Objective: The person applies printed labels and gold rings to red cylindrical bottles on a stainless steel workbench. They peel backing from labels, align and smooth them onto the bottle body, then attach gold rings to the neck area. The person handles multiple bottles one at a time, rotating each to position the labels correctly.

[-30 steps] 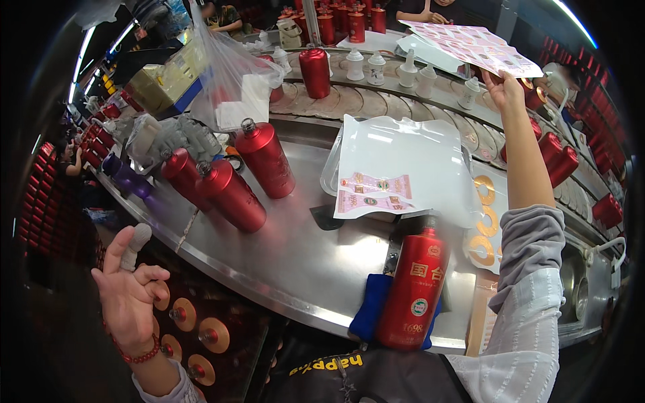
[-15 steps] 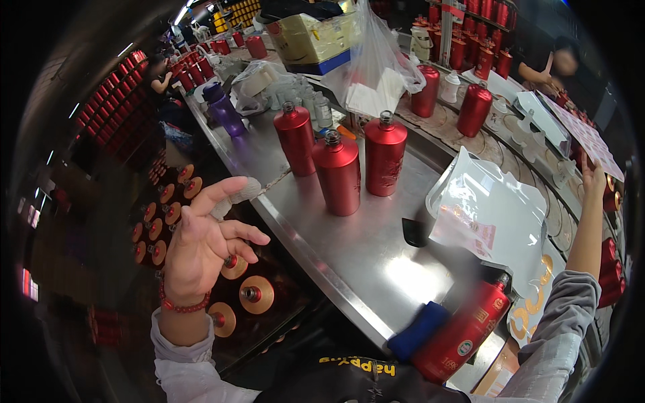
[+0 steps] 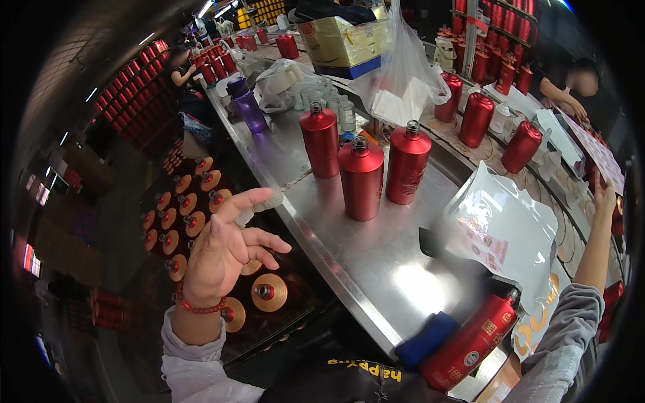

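- Tabletop (image 3: 376,255): metal; near edge runs diag., far edge borders conveyor (image 3: 449,133).
- White film (image 3: 514,205): lies toward tabletop's far R edge, a few pink pieces on it.
- Pink label sheet (image 3: 596,154): off far R edge of tabletop, over conveyor side, held up at a slant. R hand (image 3: 605,198) has fingers closed on its near edge; exact grip too small to tell. Co-worker's hand (image 3: 571,106) near its far end; contact unclear.
- Step (judged): sheet held out at arm's length. Next move calls for firm R grip, sheet kept flat, clear of conveyor btls.
- Three red btls (image 3: 361,178): upright, mid-tabletop, necks bare.
- Printed red btl (image 3: 470,342): tilted at near edge, touching or just beside blue cloth (image 3: 424,339); can't tell.
- L hand (image 3: 225,258): off near edge, fingers spread, half curled, nothing held; grey cover (image 3: 272,199) on a fingertip.
- Δ vs 0.5 s ago: three red btls by plastic bag (image 3: 406,70) on conveyor, was two; L hand pose approx. same.
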Demonstrator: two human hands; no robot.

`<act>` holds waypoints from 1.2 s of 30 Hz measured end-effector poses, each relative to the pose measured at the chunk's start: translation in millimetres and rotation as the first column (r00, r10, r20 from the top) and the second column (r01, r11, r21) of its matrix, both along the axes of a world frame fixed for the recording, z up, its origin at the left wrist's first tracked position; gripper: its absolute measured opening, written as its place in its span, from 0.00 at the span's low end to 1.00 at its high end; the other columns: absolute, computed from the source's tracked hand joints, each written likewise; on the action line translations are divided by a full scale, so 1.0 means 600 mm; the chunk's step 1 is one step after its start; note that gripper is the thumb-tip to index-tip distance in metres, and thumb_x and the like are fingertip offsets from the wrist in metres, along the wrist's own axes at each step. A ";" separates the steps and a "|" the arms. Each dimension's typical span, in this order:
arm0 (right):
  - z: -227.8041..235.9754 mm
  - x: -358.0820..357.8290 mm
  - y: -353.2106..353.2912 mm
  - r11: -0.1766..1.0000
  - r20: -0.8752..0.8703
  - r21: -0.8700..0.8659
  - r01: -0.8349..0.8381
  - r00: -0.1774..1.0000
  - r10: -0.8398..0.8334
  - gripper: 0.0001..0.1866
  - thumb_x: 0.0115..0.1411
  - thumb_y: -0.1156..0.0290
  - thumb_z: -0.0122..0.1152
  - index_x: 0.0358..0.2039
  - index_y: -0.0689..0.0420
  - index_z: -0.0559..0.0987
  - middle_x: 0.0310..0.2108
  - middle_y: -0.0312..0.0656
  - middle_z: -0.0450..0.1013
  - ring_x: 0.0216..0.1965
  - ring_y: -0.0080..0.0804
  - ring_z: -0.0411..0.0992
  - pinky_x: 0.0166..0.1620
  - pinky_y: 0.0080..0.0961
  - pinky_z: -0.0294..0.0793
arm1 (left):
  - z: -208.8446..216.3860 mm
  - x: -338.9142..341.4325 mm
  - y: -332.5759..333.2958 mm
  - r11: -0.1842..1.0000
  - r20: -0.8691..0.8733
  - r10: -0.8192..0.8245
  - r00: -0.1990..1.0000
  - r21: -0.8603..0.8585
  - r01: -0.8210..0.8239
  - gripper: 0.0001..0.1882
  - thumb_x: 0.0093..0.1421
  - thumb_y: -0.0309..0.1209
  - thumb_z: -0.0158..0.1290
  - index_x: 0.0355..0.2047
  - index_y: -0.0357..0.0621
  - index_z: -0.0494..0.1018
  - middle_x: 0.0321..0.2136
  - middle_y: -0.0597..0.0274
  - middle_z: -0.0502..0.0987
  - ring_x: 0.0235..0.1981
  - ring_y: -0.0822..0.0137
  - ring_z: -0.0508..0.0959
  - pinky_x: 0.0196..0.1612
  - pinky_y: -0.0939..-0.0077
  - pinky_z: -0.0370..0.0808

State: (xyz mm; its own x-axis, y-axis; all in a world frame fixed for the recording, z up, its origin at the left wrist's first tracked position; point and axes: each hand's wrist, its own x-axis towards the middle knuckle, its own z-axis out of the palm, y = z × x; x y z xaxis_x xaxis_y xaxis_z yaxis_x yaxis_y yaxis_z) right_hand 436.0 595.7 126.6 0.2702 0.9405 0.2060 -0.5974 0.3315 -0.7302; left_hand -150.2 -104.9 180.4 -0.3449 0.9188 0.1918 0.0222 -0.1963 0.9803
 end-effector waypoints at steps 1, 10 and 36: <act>-0.002 0.002 0.006 1.000 0.001 -0.003 -0.004 1.000 0.004 0.19 0.71 0.79 0.35 0.59 0.69 0.64 0.58 0.58 0.68 0.58 0.56 0.69 0.60 0.52 0.75 | 0.000 0.001 0.000 1.000 -0.001 0.002 1.000 0.000 -0.002 0.44 0.69 0.61 0.35 0.66 0.28 0.50 0.67 0.45 0.57 0.48 0.49 0.80 0.40 0.66 0.82; -0.005 -0.001 0.009 1.000 0.014 0.014 -0.011 1.000 0.011 0.19 0.71 0.78 0.34 0.60 0.67 0.64 0.58 0.57 0.68 0.59 0.55 0.68 0.60 0.52 0.75 | -0.004 0.002 -0.007 0.998 0.010 0.055 0.998 -0.031 -0.055 0.46 0.68 0.63 0.37 0.67 0.30 0.50 0.65 0.45 0.59 0.46 0.53 0.80 0.39 0.69 0.82; 0.027 -0.103 -0.129 0.993 -0.140 -0.020 0.120 0.983 -0.122 0.21 0.67 0.82 0.38 0.61 0.64 0.59 0.56 0.56 0.65 0.53 0.60 0.71 0.51 0.67 0.78 | -0.030 0.014 0.006 0.974 0.031 0.225 0.974 0.025 -0.225 0.39 0.72 0.56 0.33 0.69 0.33 0.48 0.67 0.52 0.58 0.39 0.62 0.82 0.27 0.81 0.82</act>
State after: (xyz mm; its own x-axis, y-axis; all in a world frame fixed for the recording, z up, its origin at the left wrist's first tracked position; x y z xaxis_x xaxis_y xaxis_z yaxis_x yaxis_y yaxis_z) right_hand 374.5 518.6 142.5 0.4076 0.9013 0.1471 -0.6503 0.3995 -0.6461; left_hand -141.9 -101.0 162.3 -0.5477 0.8114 0.2043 0.0419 -0.2172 0.9752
